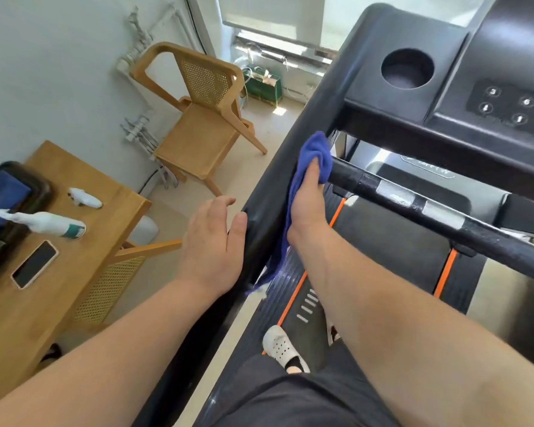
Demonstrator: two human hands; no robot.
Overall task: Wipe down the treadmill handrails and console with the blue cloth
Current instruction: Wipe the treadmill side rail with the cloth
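Your right hand (305, 195) presses the cloth (316, 152) against the inner face of the left rail (269, 192), just below where it meets the console (413, 97), and the main risk I see is the cloth itself: its lower end hangs loose along the rail and trails toward the belt (392, 238), with a frayed tail near the deck edge. If you drag the hand down quickly, that tail could bunch or slip out from under your palm, leaving bare skin rubbing the rail instead of fabric. The bunched top of the cloth also sits right at the joint with the crossbar (444, 217), so a push upward could wedge it in that corner rather than wipe it. You are standing on the belt, one shoe (279, 346) visible, so leaning hard into the rail could unsettle your footing. Your right fingers (313, 169) curl lightly over the cloth, more pinning it flat than clenching it. Your left hand (211, 241) is released and holds nothing: the fingers are straight and together, the thumb side resting against the outer edge of the rail. The console and crossbar look untouched by the cloth at this point. The spray bottle (48, 224) lies on the bench (74, 241), well apart.
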